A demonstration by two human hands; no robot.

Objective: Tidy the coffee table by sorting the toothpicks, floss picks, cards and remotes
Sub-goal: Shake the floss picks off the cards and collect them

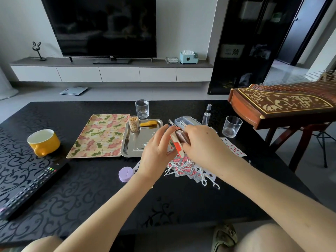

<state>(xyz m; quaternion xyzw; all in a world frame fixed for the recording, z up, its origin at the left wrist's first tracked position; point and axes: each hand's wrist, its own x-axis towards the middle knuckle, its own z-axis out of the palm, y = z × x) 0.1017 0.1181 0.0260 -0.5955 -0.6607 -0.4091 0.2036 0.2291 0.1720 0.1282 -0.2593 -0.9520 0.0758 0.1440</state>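
cards, playing, part-sorted: card box (176,144), red and white, was held above the coffee table (94,193) just right of the steel tray (125,142). left hand (156,150) gripped the box with fingers curled round its near side; right hand (203,142) pinched what looked like a deck (181,136) at the box's open end, though the knuckles hid the exact contact. step in hand, by judgement: seating the deck in the box. to do it well, square the edges first, keep the box mouth tilted toward the right hand, and slide the stack in flat so no corner catches the flap. loose cards (190,176) lay heaped beneath both hands with white floss picks (179,165) tangled on top; lift the picks off before gathering those cards. more face-up cards (233,147) lay to the right, near a glass (231,126). a few floss picks lay in the tray, beside the toothpick jar (134,124). clear case (187,120) stood behind the hands. remote (34,188) lay well apart at the left edge, unsorted.
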